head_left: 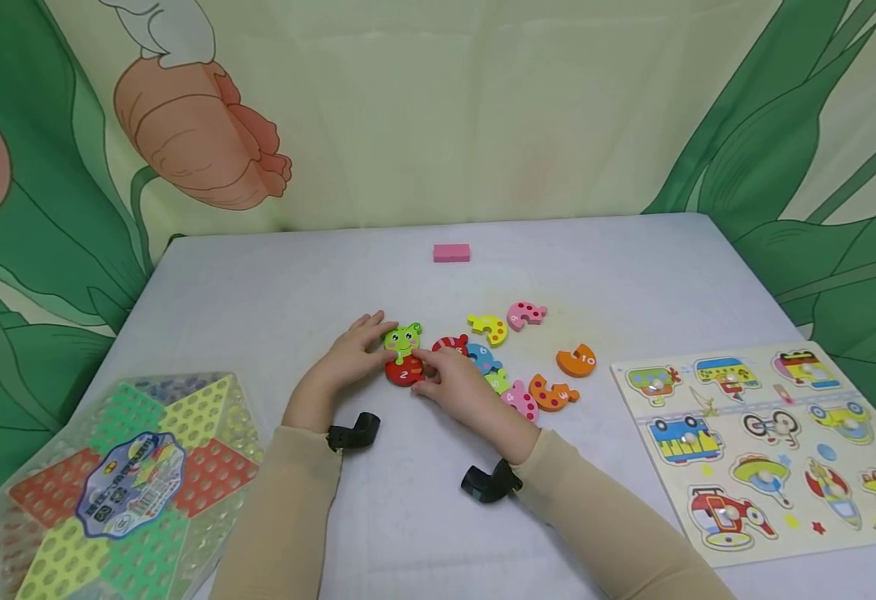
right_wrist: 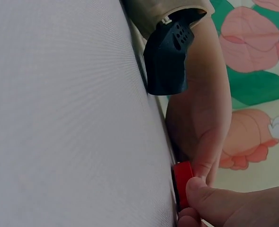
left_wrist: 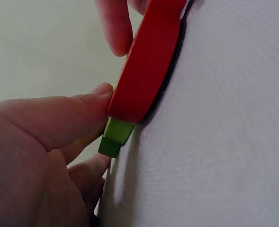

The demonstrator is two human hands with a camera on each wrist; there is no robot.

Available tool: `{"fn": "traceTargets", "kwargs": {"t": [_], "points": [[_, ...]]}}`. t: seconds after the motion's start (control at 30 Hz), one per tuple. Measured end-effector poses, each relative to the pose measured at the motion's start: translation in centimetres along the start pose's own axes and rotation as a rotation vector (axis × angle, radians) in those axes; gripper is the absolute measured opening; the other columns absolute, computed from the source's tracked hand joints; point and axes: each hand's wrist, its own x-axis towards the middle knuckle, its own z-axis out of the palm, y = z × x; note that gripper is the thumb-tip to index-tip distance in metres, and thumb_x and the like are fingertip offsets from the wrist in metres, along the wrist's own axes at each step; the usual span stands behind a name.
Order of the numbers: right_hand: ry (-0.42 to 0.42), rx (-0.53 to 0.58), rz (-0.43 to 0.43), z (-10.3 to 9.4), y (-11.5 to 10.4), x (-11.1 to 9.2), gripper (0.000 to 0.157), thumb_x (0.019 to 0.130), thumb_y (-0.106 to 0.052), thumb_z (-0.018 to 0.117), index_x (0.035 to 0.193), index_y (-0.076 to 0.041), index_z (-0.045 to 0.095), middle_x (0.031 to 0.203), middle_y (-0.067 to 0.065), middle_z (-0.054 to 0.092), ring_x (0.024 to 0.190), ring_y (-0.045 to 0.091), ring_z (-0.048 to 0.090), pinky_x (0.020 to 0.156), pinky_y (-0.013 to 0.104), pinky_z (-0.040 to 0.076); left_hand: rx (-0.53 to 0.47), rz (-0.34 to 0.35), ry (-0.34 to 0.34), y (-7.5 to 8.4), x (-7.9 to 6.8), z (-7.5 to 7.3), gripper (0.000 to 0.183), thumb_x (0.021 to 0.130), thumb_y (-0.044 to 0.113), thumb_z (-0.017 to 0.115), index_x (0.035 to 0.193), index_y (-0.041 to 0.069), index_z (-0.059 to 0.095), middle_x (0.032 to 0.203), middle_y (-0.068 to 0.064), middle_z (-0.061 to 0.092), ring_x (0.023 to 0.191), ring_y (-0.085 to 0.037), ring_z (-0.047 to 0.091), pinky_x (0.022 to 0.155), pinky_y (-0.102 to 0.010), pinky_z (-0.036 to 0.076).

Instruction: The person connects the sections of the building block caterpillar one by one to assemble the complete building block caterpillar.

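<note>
A green caterpillar head piece point(head_left: 403, 340) with a smiling face joins a red piece marked 2 point(head_left: 403, 372) on the white table. My left hand point(head_left: 349, 352) holds the head from the left, index finger near its top and thumb at the joint. From the right, my right hand point(head_left: 456, 381) pinches the red piece between thumb and fingers. In the left wrist view, the left thumb point(left_wrist: 68, 116) presses where the red block meets green. The right wrist view has the right thumb point(right_wrist: 215, 197) on the red block's edge. Just right of them lies a striped red piece point(head_left: 450, 342), partly covered by the right hand.
Numbered curved pieces, including a yellow one point(head_left: 492, 329), a pink one point(head_left: 526, 315) and an orange 10 point(head_left: 576, 362), lie to the right. A vehicle puzzle board point(head_left: 783, 442) sits far right, a packaged colourful bead set point(head_left: 133, 483) at left. A pink block point(head_left: 451, 252) lies behind.
</note>
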Motion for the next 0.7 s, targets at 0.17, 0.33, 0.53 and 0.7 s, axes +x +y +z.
{"fn": "traceTargets", "kwargs": {"t": [0.17, 0.33, 0.53, 0.7], "points": [[-0.022, 0.000, 0.011, -0.1, -0.1, 0.0, 0.056, 0.079, -0.027, 0.070, 0.130, -0.014, 0.051, 0.085, -0.001, 0.054, 0.072, 0.013, 0.048, 0.061, 0.021, 0.043, 0.008, -0.009, 0.008, 0.1, 0.0, 0.1, 0.053, 0.088, 0.031, 0.054, 0.138, 0.019, 0.039, 0.152, -0.007, 0.017, 0.141, -0.029, 0.006, 0.109, -0.060, 0.011], [-0.043, -0.008, 0.017, -0.2, -0.3, 0.2, 0.056, 0.079, -0.026, 0.070, 0.130, -0.013, 0.051, 0.085, 0.000, 0.054, 0.074, 0.013, 0.048, 0.061, 0.022, 0.042, 0.018, -0.015, 0.007, 0.3, 0.0, 0.0, 0.053, 0.088, 0.029, 0.054, 0.137, 0.018, 0.039, 0.152, -0.008, 0.017, 0.141, -0.030, 0.006, 0.109, -0.059, 0.011], [-0.063, -0.011, 0.031, -0.1, -0.4, 0.2, 0.058, 0.080, -0.027, 0.069, 0.132, -0.012, 0.048, 0.086, 0.000, 0.054, 0.076, 0.013, 0.049, 0.062, 0.021, 0.043, 0.005, -0.035, 0.002, 0.3, 0.1, 0.1, 0.053, 0.087, 0.030, 0.055, 0.137, 0.020, 0.040, 0.153, -0.006, 0.016, 0.141, -0.028, 0.005, 0.108, -0.060, 0.011], [-0.023, 0.008, 0.040, -1.6, -1.0, -0.5, 0.058, 0.082, -0.027, 0.067, 0.135, -0.019, 0.045, 0.097, 0.001, 0.056, 0.080, 0.012, 0.051, 0.065, 0.021, 0.047, -0.022, -0.053, 0.004, 0.2, 0.3, 0.2, 0.054, 0.087, 0.033, 0.056, 0.137, 0.023, 0.040, 0.153, -0.003, 0.016, 0.142, -0.025, 0.004, 0.107, -0.061, 0.012]]}}
